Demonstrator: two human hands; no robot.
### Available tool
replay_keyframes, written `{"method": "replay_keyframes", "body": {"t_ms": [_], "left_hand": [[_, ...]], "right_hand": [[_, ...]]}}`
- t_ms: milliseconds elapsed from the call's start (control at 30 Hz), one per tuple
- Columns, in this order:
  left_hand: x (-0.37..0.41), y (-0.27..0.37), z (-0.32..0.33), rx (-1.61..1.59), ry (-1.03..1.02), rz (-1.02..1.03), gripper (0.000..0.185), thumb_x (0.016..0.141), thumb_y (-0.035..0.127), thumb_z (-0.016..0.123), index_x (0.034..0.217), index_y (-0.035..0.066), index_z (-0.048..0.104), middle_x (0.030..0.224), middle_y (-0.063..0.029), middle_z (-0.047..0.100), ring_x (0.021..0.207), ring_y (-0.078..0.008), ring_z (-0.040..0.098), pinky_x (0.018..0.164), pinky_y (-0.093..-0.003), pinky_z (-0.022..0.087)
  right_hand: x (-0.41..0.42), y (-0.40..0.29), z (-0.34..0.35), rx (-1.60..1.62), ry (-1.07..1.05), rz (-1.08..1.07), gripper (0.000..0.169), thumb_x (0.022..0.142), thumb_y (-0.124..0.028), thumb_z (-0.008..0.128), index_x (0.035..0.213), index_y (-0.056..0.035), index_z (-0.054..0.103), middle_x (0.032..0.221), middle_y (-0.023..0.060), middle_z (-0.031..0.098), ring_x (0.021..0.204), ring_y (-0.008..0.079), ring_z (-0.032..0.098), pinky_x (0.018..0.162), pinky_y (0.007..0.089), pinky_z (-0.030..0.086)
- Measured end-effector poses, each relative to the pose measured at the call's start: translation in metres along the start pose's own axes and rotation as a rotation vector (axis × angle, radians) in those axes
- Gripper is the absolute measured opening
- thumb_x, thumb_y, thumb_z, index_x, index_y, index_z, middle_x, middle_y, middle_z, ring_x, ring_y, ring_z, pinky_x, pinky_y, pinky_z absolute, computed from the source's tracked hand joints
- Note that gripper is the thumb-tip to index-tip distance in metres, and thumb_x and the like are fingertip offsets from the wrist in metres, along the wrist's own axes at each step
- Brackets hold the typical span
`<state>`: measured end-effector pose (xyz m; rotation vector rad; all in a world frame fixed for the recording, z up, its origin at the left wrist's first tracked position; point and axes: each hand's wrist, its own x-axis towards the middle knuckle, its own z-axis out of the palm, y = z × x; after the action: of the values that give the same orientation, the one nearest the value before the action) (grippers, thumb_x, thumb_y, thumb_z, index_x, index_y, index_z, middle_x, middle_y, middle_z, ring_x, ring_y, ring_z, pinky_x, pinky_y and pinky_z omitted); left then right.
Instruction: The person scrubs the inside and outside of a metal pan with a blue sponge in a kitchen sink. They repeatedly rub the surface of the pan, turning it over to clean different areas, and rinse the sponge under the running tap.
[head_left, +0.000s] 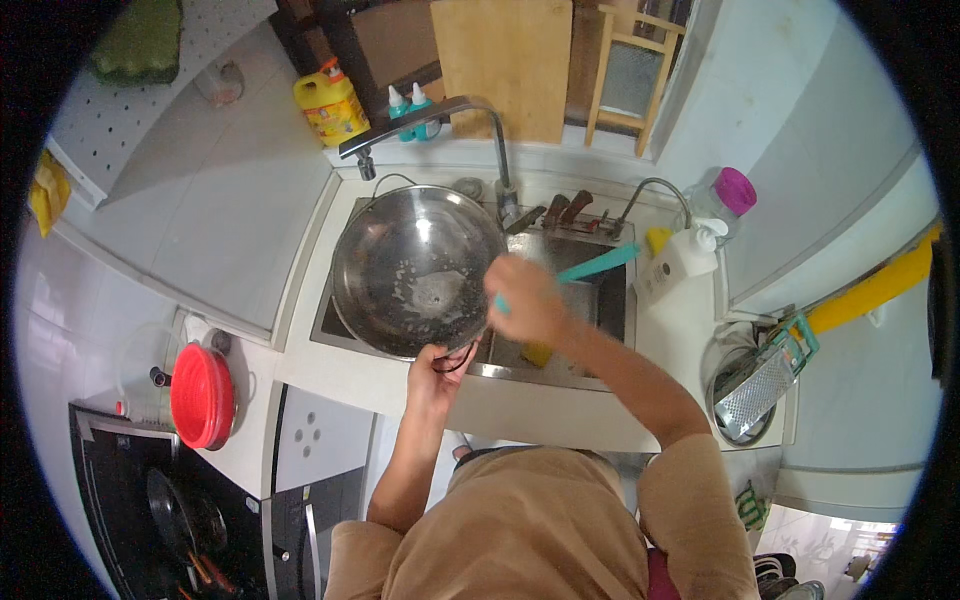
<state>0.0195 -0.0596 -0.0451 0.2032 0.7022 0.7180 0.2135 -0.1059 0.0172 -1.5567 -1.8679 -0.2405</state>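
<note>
A large shiny metal wok (420, 247) rests tilted over the left part of the sink (487, 370), with suds and wet spots on its inner bottom. At its near rim, my left hand (439, 375) grips the dark loop handle. My right hand (525, 300) is closed around a teal handle (600, 262) at the wok's right rim. That handle sticks out to the right of my fist; the tool's working end is hidden. Above the wok's far side reaches the faucet (420, 116). A yellow sponge or cloth (537, 354) lies in the sink's right part, below my right wrist.
Knife handles (574, 206) stand behind the sink. To the right are a white pump bottle (679, 259), a jar with a magenta lid (733, 191) and a metal grater (757, 390). A red basket (202, 397) sits left, beside the black stove (150, 510).
</note>
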Motion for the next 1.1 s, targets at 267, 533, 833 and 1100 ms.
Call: {"method": "replay_keyframes", "body": {"t_ms": [267,533,833,1100], "left_hand": [[-0.006,0.005,0.009,0.0,-0.03,-0.017,0.029,0.074,-0.001,0.042,0.097,-0.017,0.046,0.103,-0.0307,0.056,0.099,-0.0409,0.057,0.093,-0.0447,0.047],[-0.003,0.003,0.006,-0.04,-0.019,-0.052,0.033,0.073,-0.001,0.043,0.101,-0.019,0.044,0.105,-0.0315,0.055,0.1,-0.0427,0.056,0.093,-0.0446,0.048],[0.001,0.006,0.001,-0.043,-0.021,-0.074,0.019,0.073,-0.001,0.046,0.088,-0.013,0.049,0.097,-0.0279,0.059,0.092,-0.0386,0.06,0.09,-0.0441,0.049],[-0.005,0.006,0.011,0.021,0.055,-0.034,0.019,0.072,0.0,0.047,0.088,-0.011,0.051,0.097,-0.0263,0.06,0.093,-0.0376,0.06,0.091,-0.0435,0.049]], "right_hand": [[-0.003,0.019,-0.005,-0.038,-0.095,0.148,0.021,0.059,-0.017,0.062,0.073,-0.0065,0.051,0.08,0.0092,0.049,0.08,0.0267,0.051,0.063,0.0394,0.043],[-0.002,0.023,-0.004,-0.059,-0.071,0.13,0.02,0.06,-0.017,0.062,0.074,-0.0073,0.051,0.079,0.0065,0.049,0.08,0.0235,0.05,0.065,0.0365,0.041],[-0.007,-0.007,0.004,0.129,-0.087,-0.103,0.024,0.058,-0.017,0.064,0.074,-0.0058,0.05,0.08,0.0093,0.049,0.076,0.028,0.05,0.06,0.0413,0.041],[-0.007,-0.022,0.001,0.05,-0.159,-0.2,0.02,0.06,-0.018,0.061,0.072,-0.0058,0.05,0.079,0.0097,0.049,0.078,0.0277,0.05,0.063,0.0393,0.041]]}}
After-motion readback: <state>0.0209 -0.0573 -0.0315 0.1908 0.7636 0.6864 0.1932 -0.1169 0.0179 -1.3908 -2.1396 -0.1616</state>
